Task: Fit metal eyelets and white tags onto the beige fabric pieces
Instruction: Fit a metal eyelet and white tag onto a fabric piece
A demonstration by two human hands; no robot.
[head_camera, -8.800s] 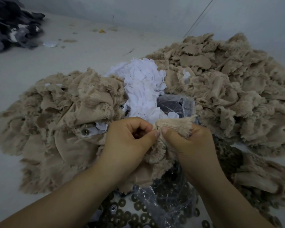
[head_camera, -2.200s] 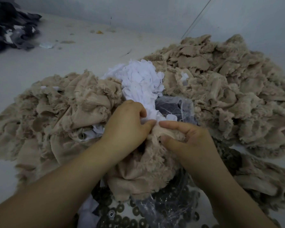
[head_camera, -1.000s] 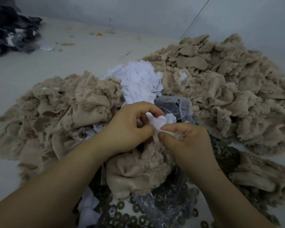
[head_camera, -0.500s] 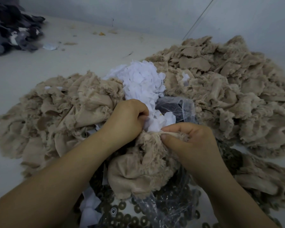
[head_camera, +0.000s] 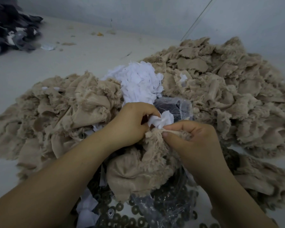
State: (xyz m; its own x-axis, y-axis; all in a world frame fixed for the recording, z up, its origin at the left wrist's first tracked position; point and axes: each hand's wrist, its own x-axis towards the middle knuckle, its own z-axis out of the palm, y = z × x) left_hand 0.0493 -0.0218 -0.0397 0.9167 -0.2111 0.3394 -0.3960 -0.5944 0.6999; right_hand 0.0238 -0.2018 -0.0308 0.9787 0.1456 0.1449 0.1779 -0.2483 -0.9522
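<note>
From left I see a dark heap (head_camera: 11, 27), then a beige pile (head_camera: 59, 112). My left hand (head_camera: 130, 124) has fingers curled on a white tag (head_camera: 161, 120); my right hand (head_camera: 194, 142) pinches a beige piece (head_camera: 148, 162) beneath it. Eyelets (head_camera: 138, 218) lie nearest me.

View: single head-worn wide-angle camera
Facing: forward and down, onto the pale floor (head_camera: 44, 69)
Nearness: close; forearms enter from the lower edge
Frame top: wall (head_camera: 138, 12)
Shared: nothing, one view only
</note>
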